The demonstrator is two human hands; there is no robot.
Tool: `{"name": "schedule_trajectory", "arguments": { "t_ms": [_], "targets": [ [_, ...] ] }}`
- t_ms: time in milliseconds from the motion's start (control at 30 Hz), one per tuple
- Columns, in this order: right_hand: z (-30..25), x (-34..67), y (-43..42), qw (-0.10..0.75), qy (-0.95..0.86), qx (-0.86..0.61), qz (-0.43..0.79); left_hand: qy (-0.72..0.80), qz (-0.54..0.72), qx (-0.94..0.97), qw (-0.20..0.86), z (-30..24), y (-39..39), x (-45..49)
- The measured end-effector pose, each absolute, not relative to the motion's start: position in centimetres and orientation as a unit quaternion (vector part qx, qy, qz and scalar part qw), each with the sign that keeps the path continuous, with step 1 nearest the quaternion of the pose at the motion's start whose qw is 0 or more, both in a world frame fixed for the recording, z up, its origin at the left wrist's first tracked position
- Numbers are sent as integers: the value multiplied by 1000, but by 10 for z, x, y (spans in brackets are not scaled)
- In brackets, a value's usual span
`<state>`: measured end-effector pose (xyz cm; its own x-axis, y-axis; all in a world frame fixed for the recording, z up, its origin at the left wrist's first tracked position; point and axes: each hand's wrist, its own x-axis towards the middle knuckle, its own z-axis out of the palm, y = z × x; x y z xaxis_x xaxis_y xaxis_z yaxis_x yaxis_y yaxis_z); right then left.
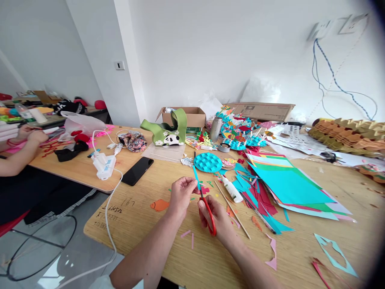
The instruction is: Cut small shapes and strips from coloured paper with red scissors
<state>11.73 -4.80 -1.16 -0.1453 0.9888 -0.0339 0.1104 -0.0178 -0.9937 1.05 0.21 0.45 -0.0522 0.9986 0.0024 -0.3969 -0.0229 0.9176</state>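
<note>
My left hand (183, 194) pinches a narrow blue paper strip (195, 175) between thumb and fingers, its free end pointing away from me. Red-handled scissors (210, 214) are gripped in my right hand (217, 215), with their blades at the near end of the strip. Just beyond the hands lies a round blue woven-paper piece (207, 162). To the right are a white glue bottle (232, 189) and a thin wooden stick (231, 208). An orange paper fish (159, 205) rests left of my left hand, and small pink strips (192, 241) lie nearer me.
Stacked coloured paper (294, 184) and blue and red scraps cover the right side. A black phone (137, 171), a white power strip (104, 164) and a green panda bag (168, 130) stand left and behind. Another person's hands (34, 136) are at the far left table.
</note>
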Motion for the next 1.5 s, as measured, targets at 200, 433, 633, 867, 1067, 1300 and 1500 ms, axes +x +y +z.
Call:
{"name": "schedule_trajectory", "arguments": {
  "t_ms": [200, 433, 633, 867, 1067, 1300, 1500],
  "targets": [
    [-14, 117, -47, 427, -551, -501, 513, 396, 608, 375, 577, 5, 2, 10],
    [-21, 119, -44, 424, -563, -503, 501, 393, 608, 370, 583, 6, 1, 10],
    [-19, 118, -45, 428, -555, -505, 504, 392, 608, 363, 588, 6, 2, 11],
    [-16, 117, -46, 425, -547, -514, 506, 385, 607, 360, 595, 6, 2, 11],
    [-17, 118, -46, 422, -554, -516, 499, 385, 605, 361, 597, 6, 1, 10],
    [-18, 117, -46, 417, -546, -506, 521, 387, 601, 358, 600, 4, 3, 10],
    [-17, 117, -45, 414, -546, -504, 526, 385, 600, 361, 601, 5, 1, 11]
  ]
}}
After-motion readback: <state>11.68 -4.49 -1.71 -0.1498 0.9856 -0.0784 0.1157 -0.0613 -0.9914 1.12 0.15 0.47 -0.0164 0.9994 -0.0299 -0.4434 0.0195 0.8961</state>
